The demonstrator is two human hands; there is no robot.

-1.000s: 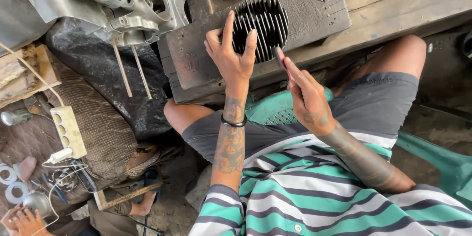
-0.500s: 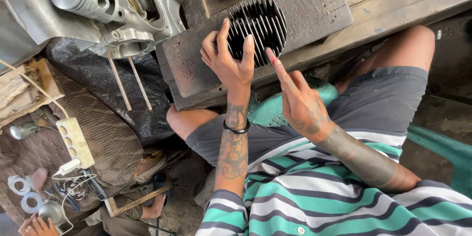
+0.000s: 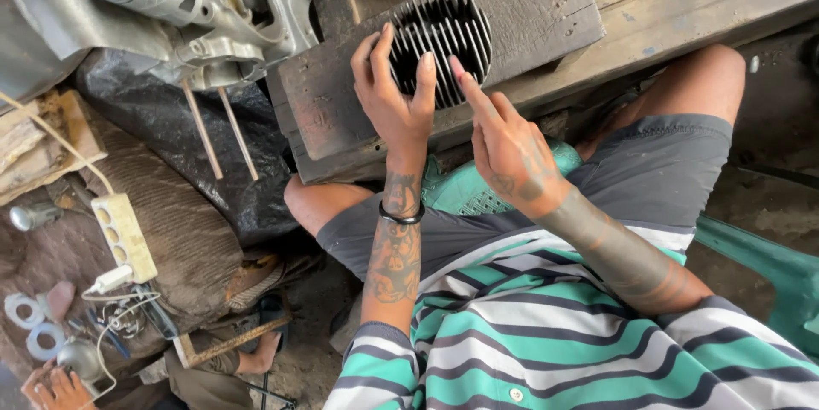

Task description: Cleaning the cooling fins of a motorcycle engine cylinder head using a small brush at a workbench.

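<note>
A black finned engine cylinder point(image 3: 448, 34) lies on a dark wooden block point(image 3: 529, 9) in front of me. My left hand point(image 3: 394, 98) rests on the cylinder's left side, fingers spread over the fins. My right hand point(image 3: 503, 141) hovers just right of it, index finger stretched out and touching the fins, the other fingers loosely curled. Neither hand grips anything. I sit on a green plastic stool point(image 3: 465, 188), wearing a green striped shirt.
A grey engine casing point(image 3: 171, 0) with two long studs point(image 3: 222, 133) stands at the upper left over a black sheet. A white power strip point(image 3: 124, 235), washers point(image 3: 30, 325) and small parts lie at the lower left, beside another person's hand point(image 3: 55, 389).
My right hand has risen from beside the cylinder, and its index finger now points onto the fins. My left hand has stayed on the cylinder.
</note>
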